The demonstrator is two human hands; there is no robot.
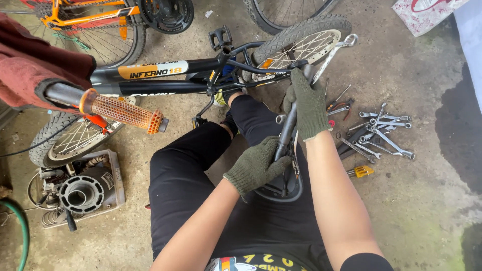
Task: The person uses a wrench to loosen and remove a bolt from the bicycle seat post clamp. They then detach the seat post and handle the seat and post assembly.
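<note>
A small black bicycle lies on its side on the concrete floor, its frame (165, 70) running left to right. I sit with my legs in black trousers under it. My left hand (256, 166), in a green knit glove, grips the grey seat post (287, 131) just above the black saddle (281, 189). My right hand (309, 103), also gloved, holds a long silver wrench (334, 54) at the seat clamp beside the rear wheel (301, 42). An orange handlebar grip (125, 111) sticks out at the left.
Several wrenches (379, 133) lie spread on the floor at the right, with a yellow-handled tool (361, 171) nearby. An engine part (83, 193) sits in a tray lower left. An orange bicycle (90, 20) stands at the top left, another wheel (288, 10) at the top.
</note>
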